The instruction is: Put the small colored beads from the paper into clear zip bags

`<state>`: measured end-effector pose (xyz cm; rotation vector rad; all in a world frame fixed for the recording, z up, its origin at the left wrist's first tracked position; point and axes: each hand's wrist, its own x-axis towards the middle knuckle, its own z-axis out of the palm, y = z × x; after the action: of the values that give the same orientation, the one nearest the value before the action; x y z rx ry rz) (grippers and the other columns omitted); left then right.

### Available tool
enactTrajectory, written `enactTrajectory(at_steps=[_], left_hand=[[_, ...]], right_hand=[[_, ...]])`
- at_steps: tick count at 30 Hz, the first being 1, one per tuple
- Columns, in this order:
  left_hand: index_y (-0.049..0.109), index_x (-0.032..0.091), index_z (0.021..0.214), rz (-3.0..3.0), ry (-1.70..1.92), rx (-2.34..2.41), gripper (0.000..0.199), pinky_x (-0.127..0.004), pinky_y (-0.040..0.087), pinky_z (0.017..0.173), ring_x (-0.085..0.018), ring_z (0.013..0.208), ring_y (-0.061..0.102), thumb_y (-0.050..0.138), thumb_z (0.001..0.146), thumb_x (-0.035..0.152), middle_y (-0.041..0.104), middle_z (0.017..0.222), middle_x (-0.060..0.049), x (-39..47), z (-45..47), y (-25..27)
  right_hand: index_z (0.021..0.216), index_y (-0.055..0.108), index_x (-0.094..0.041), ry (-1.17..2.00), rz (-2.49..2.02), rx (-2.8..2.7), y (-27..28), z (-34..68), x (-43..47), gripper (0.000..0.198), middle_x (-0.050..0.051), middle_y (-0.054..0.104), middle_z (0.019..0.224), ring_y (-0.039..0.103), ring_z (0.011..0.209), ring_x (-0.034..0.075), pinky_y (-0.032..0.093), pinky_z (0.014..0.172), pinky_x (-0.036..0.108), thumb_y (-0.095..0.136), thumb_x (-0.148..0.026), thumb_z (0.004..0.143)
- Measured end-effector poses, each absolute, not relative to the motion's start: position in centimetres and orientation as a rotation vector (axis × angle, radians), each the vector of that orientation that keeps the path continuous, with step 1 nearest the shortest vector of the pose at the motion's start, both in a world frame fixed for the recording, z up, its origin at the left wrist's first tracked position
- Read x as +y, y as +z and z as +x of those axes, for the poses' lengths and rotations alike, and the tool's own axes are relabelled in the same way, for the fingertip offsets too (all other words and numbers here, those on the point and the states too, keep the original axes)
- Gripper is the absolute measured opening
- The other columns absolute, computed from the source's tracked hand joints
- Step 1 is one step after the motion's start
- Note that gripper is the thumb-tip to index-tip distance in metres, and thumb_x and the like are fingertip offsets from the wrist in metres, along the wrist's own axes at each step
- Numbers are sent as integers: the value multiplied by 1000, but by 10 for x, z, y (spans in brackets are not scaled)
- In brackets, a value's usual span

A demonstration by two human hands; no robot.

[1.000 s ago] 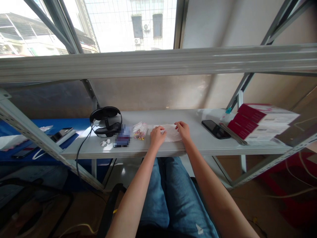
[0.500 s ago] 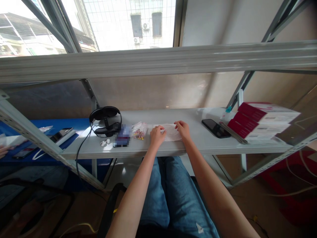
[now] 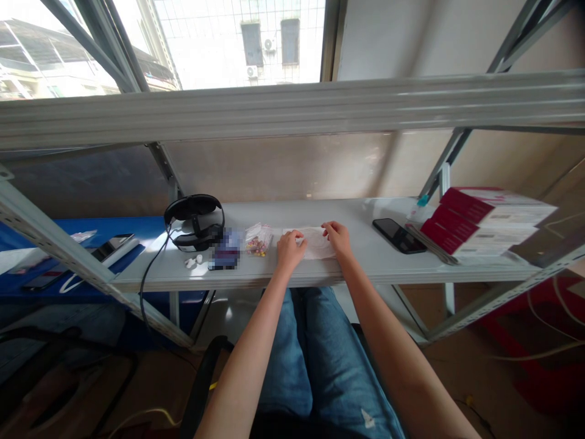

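Note:
A thin whitish sheet (image 3: pixel 315 245) with a faint round marking lies flat on the grey shelf top. My left hand (image 3: pixel 289 250) rests over its left end, thumb and fingers bent together in a pinch. At the right end is my right hand (image 3: pixel 337 239), its fingers curled and thumb close to the fingertips. Anything between the fingertips of either hand is too small to make out. A clear bag (image 3: pixel 258 239) of small coloured pieces lies just left of my left hand.
Farther left are a black headset (image 3: pixel 194 222) with a cable, white earbuds (image 3: pixel 194 262) and a blurred-out phone-like item (image 3: pixel 225 251). To the right lie a black phone (image 3: pixel 399 236) and stacked red-and-white boxes (image 3: pixel 479 222). A metal beam (image 3: pixel 292 110) crosses in front.
Both hands keep nearly the same pose over the sheet. At the far left, another person's hand has gone out of view. The camera view has shifted very slightly.

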<state>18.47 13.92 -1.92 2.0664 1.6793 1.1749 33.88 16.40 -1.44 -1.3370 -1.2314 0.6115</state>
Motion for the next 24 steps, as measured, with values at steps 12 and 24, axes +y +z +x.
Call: enactTrajectory(at_steps=[12,24], left_hand=[[59,20,84,2058,1166,1679,11,-30,39,79,-16,83,56,56,75,25,64,91,-1,139,185,-19],[59,20,84,2050,1168,1672,10,-30,39,79,-16,83,56,56,75,25,64,91,-2,138,185,-19]], right_hand=[[66,62,-17,608,-1336,-1238,-12,338,161,25,-1,55,54,45,53,13,33,55,26,47,-37,69],[65,62,-18,600,-1330,-1247,-14,338,162,24,-1,54,53,46,53,13,34,55,26,47,-36,69]])
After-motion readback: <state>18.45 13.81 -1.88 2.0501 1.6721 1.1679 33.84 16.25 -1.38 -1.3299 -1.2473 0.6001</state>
